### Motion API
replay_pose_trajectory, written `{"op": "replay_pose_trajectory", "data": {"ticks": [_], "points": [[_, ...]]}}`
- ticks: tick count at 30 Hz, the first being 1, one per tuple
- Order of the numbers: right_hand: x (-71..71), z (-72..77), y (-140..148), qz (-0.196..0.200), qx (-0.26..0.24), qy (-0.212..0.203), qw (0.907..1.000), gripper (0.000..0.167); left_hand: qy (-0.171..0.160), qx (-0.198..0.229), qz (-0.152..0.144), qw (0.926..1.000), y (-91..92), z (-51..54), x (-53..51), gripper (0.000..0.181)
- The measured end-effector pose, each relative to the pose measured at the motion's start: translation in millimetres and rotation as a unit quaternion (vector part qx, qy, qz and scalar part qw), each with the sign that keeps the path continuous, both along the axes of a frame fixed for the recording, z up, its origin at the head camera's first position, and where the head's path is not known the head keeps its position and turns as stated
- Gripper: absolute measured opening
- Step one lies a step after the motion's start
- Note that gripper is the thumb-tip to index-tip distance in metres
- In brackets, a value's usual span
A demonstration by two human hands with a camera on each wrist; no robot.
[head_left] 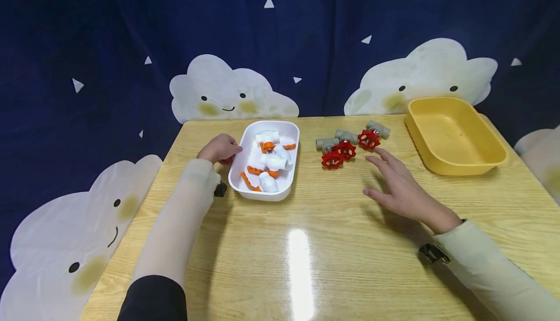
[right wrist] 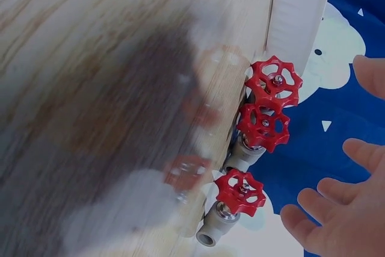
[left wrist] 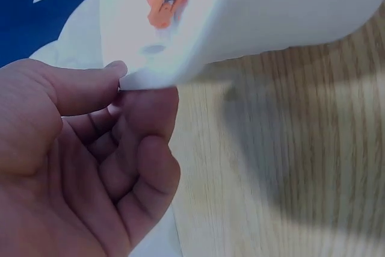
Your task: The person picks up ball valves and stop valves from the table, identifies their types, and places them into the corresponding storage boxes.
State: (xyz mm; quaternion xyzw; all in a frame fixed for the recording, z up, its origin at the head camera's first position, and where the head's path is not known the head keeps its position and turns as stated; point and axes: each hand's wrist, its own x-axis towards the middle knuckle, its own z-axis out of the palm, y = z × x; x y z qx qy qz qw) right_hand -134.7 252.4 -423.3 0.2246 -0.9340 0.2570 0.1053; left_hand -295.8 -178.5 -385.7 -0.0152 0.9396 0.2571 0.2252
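Observation:
My left hand (head_left: 220,149) pinches the left rim of a white tray (head_left: 293,165), thumb on top and fingers below the edge, as the left wrist view shows. Inside the tray lie several white pipe fittings (head_left: 274,161) and orange pieces (head_left: 250,182). Three grey valves with red handwheels (head_left: 369,139) rest on the table between the tray and my right hand (head_left: 404,189). That hand hovers over the table with fingers spread, touching nothing. In the right wrist view its fingers (right wrist: 319,206) are beside the red wheels (right wrist: 240,192).
A yellow bin (head_left: 459,138) stands at the back right of the wooden table (head_left: 262,262). Behind the table hangs a dark blue curtain (head_left: 306,34) with white clouds and triangles.

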Motion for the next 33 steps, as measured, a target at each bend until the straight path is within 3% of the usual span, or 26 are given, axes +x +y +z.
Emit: {"op": "replay_pose_trajectory", "data": {"ticks": [11, 21, 29, 33], "points": [[1.2, -3.3, 2, -0.002, -0.003, -0.005, 1.0, 0.076, 0.001, -0.03, 0.04, 0.9988, -10.4, 3.4, -7.0, 0.023], [1.1, 0.2, 0, -0.014, -0.002, -0.007, 0.9999, 0.076, 0.012, -0.062, 0.1, 0.993, -28.6, 5.7, -6.3, 0.023], [-1.1, -1.8, -1, -0.012, -0.013, -0.011, 0.9998, 0.075, 0.096, -0.138, 0.098, 0.981, -38.6, 8.3, -3.1, 0.024], [-1.4, -0.4, -1, -0.01, -0.011, -0.011, 0.9998, 0.074, 0.1, -0.136, 0.111, 0.9793, -46.2, 11.5, -1.6, 0.024]]}}
